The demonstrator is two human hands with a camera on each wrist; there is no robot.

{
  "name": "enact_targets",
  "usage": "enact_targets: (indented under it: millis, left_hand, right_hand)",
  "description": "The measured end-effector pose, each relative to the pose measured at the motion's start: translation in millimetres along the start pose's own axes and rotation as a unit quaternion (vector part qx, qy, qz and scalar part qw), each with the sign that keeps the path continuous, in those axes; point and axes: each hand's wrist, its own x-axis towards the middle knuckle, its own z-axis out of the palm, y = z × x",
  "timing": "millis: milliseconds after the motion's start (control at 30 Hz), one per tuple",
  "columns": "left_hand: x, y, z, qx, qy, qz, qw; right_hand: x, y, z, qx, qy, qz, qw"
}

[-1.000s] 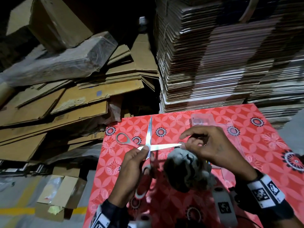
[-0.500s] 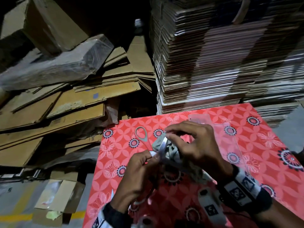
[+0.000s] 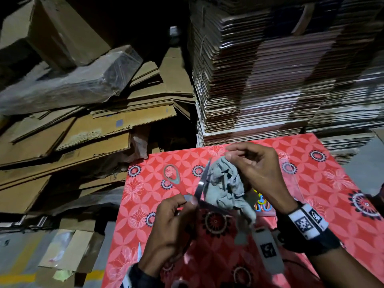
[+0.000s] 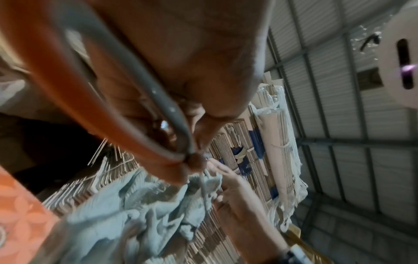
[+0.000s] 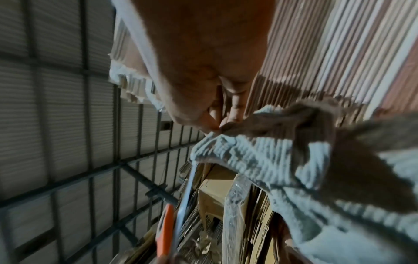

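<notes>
Scissors (image 3: 188, 191) are held above the table (image 3: 324, 175) by the left hand (image 3: 170, 225), whose fingers are curled round the lower handle (image 4: 108, 128). In the left wrist view this orange-and-grey handle is seen lying against the palm. The blades are spread apart. One blade (image 3: 204, 177) is pointed up and away from the near edge of the table, and the other is largely hidden under the cloth (image 3: 226, 188). The free handle (image 3: 171, 173) is seen over the left part of the table.

The crumpled, pale grey-blue cloth is held above the middle of the table by the right hand (image 3: 257, 169). Its top edge is pinched between thumb and fingertips (image 5: 226, 114), as shown in the right wrist view, and the rest is seen hanging in folds. The cloth is pressed against the right side of the raised blade. Whether the hidden blade is touched by it cannot be told.

The table is covered by a red sheet printed with flower patterns. Some small coloured things (image 3: 262, 202), too blurred to be named, are seen on the table under the right wrist. Behind the table a tall cardboard stack (image 3: 270, 84) is piled up. To the left of the table, loose cardboard sheets (image 3: 87, 134) and a plastic-wrapped bundle (image 3: 68, 86) are heaped.
</notes>
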Motion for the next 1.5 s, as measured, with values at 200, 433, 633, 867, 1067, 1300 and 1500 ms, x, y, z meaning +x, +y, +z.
enact_targets:
  millis: [200, 433, 633, 867, 1067, 1300, 1500]
  left_hand:
    - [15.0, 3.9, -1.8, -0.087, 0.045, 0.001, 0.995]
    - [21.7, 18.3, 11.5, -0.183, 0.071, -0.043, 0.98]
    - [33.8, 17.2, 14.4, -0.263, 0.115, -0.092, 0.954]
    - [45.9, 16.6, 34.2, -0.312, 0.13, -0.088, 0.937]
    - [52.3, 13.0, 43.3, -0.318, 0.124, -0.117, 0.933]
    - [64.2, -4.1, 30.0, -0.321, 0.176, -0.113, 0.924]
    - [69.4, -34.2, 39.7, -0.198, 0.137, -0.092, 0.966]
  right_hand:
    - [-15.4, 25.7, 17.2, -0.022, -0.065, 0.055, 0.996]
    - [-25.2, 40.1, 16.9, 0.013, -0.142, 0.155, 0.978]
    - [-28.5, 29.5, 5.6, 0.063, -0.066, 0.202, 0.975]
    - [-52.5, -1.5, 9.2, 0.102, -0.241, 0.236, 0.936]
    - [-56.1, 6.6, -2.3, 0.062, -0.207, 0.17, 0.961]
    - [-58.7, 19.6, -32.0, 0.041, -0.143, 0.185, 0.971]
    - [-64.1, 38.8, -49.9, 0.037, -0.107, 0.201, 0.973]
